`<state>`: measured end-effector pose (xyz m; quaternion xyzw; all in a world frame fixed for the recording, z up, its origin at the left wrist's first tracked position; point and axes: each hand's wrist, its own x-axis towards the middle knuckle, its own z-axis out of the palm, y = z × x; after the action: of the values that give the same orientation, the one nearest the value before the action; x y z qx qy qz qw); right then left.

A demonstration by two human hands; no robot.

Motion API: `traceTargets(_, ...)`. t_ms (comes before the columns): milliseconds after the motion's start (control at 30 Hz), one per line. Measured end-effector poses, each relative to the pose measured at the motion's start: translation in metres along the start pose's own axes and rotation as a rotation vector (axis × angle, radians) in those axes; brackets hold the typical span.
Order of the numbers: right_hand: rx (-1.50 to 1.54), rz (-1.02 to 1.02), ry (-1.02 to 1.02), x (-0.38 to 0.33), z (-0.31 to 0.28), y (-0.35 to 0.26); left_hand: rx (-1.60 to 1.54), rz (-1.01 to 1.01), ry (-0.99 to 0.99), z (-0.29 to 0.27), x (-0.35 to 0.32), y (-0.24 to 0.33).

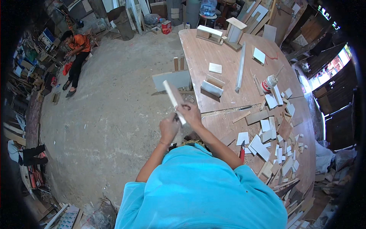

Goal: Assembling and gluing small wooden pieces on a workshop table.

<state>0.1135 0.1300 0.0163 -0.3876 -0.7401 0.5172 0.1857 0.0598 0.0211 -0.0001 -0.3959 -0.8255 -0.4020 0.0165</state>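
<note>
Workshop floor of bare grey concrete (106, 114), dusty, cluttered at its edges. Far left: shelves and stacked scrap along the wall. A person in an orange top (78, 47) sits low near that clutter, well apart from me. At the left rim, another person's dark-trousered legs (32, 152) reach into view.

Centre: my two hands raised in front of my blue shirt (202, 191). Left hand (169, 128) is curled shut at the lower end of a white strip of board (174, 100); something small and dark seems pinched in it against the strip, but it is too small to name. Right hand (190, 113) is wrapped around the same strip just above, fingers closed on it. The strip rises tilted up and to the left from my hands, over the floor just beside the table edge. Behind it a grey panel (171, 80) leans against the table's side, with two short wooden blocks (178, 63) standing above it.

Right: big curved wooden worktable (206, 49). On it, a long pale batten (240, 66), a small white square offcut (215, 68), a low open box piece (212, 87), a glue bottle (268, 83) lying over, and two part-built white frames (221, 32) at the far end. Near right edge: a heap of white and brown offcuts (274, 145). A red-handled tool (242, 152) lies close to my right elbow.
</note>
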Motion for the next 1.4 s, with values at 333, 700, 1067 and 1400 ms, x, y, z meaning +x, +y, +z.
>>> traceTargets(333,-0.078,0.000,-0.034,0.004,-0.009,0.001,0.018,0.015,-0.051,0.011,-0.008,0.001)
traceTargets(700,-0.077,0.011,-0.033,0.009,-0.006,0.005,-0.001,-0.007,-0.031,0.003,-0.006,0.013)
traceTargets(1067,-0.102,-0.044,-0.016,0.007,-0.005,-0.001,0.073,0.029,-0.118,0.015,-0.009,-0.002)
traceTargets(1400,-0.087,-0.008,-0.037,0.010,-0.006,-0.011,0.017,-0.016,-0.094,0.004,-0.007,0.003)
